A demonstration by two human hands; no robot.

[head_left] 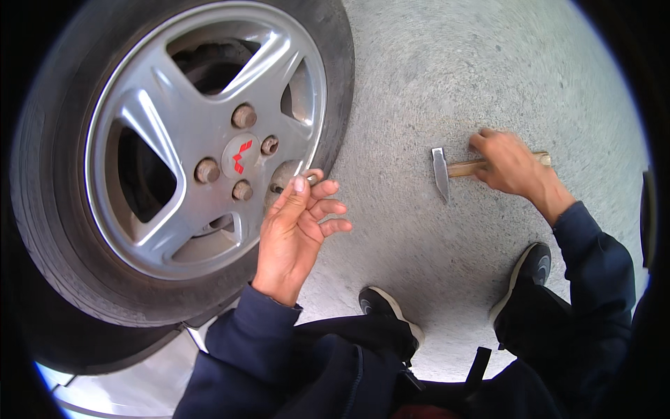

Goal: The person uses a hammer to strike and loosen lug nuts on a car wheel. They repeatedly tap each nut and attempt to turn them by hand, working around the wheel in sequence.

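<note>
Low at the wheel's right side, my left hand pinches a small metal piece between thumb and index finger; its other fingers are spread. The piece is mostly covered, so its kind is unclear. Just behind these fingers a short dark stem shows at the wheel rim. My right hand is over the wooden handle of a hammer on the ground. Thumb and index finger stand apart on either side of the handle, and no firm grip shows. The hammer's steel head, with one tapered end, points toward the wheel.
A silver alloy wheel with rusty lug nuts and a red emblem at its hub fills the left side, inside a black tyre. Pale car bodywork shows at lower left. My shoes stand on rough grey concrete.
</note>
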